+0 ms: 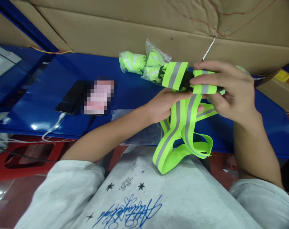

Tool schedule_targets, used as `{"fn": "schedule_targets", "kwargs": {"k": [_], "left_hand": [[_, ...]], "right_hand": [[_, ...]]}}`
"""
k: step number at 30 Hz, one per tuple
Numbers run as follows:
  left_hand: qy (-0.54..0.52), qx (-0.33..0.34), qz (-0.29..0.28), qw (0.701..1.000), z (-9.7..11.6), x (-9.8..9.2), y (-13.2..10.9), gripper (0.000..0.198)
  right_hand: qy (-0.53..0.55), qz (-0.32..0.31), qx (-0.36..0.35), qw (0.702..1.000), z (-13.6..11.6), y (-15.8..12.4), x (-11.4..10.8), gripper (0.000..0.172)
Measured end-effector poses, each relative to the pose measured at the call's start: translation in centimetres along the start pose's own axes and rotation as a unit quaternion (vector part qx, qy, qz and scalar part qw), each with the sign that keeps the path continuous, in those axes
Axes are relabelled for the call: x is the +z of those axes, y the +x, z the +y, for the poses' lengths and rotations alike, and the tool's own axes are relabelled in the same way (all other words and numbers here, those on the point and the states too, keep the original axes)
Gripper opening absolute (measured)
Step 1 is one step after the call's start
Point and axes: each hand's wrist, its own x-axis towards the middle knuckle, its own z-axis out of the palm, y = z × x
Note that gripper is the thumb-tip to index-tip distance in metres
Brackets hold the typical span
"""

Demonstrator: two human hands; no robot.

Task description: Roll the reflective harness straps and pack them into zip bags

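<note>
A neon-yellow reflective strap [173, 133] with a grey stripe hangs in loops in front of my shirt. My left hand [164, 103] is closed on its upper part from below, palm partly hidden behind the bands. Higher up, my right hand [232, 87] pinches the strap by a black buckle-like piece [187, 79], fingers bent over a folded band. Behind the hands, bundles of the same yellow material lie in clear bags: a rolled one [132, 62] and another in a plastic bag [156, 60].
On the blue table [46, 73] lie a black power bank or phone [71, 97] with a white cable and a phone [99, 97] with a blurred screen. A clear plastic bag [142, 127] is at the front edge. Cardboard [111, 25] walls the back. A red stool [37, 152] stands at lower left.
</note>
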Motion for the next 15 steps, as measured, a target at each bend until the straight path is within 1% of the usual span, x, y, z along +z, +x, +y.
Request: {"fn": "schedule_targets", "kwargs": {"k": [4,6,7,9,10,11,12,13,15], "left_hand": [[0.038,-0.021,-0.042,0.998,1.1,-0.1,-0.2,0.035],[0.041,-0.018,-0.046,0.998,1.4,-0.3,-0.1,0.039],[0.044,-0.006,-0.036,0.998,1.4,-0.4,0.0,0.040],[0.065,0.023,0.000,0.998,1.3,-0.7,0.3,0.041],[0.079,0.033,0.017,0.996,1.1,-0.9,0.4,0.041],[0.091,0.036,0.026,0.995,0.9,-1.0,0.5,0.043],[0.099,0.036,0.031,0.994,0.7,-1.2,0.5,0.045],[0.102,0.035,0.033,0.994,0.6,-1.2,0.5,0.047],[0.098,0.043,0.040,0.993,0.2,-1.1,0.4,0.051]], "right_hand": [[-0.013,-0.001,0.050,0.999,0.7,-0.6,0.3,0.056],[0.007,-0.010,0.048,0.999,0.9,-0.7,0.2,0.057],[0.031,-0.024,0.040,0.998,1.1,-0.6,0.1,0.058],[0.122,-0.063,0.041,0.990,1.4,-0.5,0.0,0.063],[0.181,-0.079,0.059,0.978,1.6,-0.4,0.0,0.069],[0.237,-0.081,0.080,0.965,1.8,-0.4,0.2,0.075],[0.275,-0.068,0.098,0.954,2.0,-0.4,0.5,0.078],[0.290,-0.046,0.117,0.949,2.2,-0.4,0.9,0.075],[0.269,-0.001,0.148,0.952,2.6,-0.6,2.0,0.062]]}}
